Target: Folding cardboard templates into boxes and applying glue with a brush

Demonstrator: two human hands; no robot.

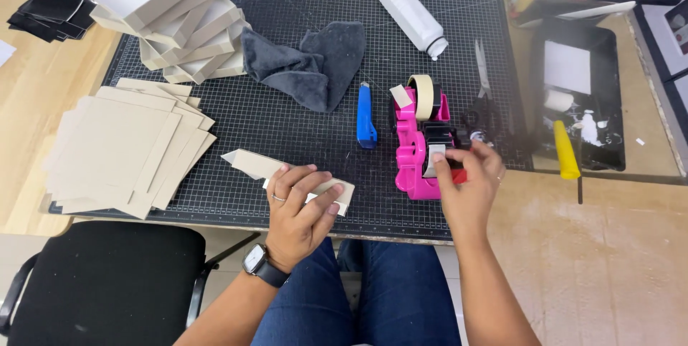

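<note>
- While the folded cardboard piece is pinned flat by the left hand, fingers clamped over it, it's kept steady.
- Tape's pinched at the pink dispenser by the right hand, handy beside.

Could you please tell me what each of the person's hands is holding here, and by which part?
The left hand grips the folded cardboard piece at its near end. The right hand pinches the tape strip at the pink dispenser's front.

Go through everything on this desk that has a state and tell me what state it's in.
Left hand: holding a folded cardboard piece on the cutting mat.
Right hand: pulling tape at the pink tape dispenser.
White bottle: lying on its side, capped.
Grey cloth: crumpled.
Blue utility knife: lying flat.
Flat cardboard sheets: stacked loosely.
</note>
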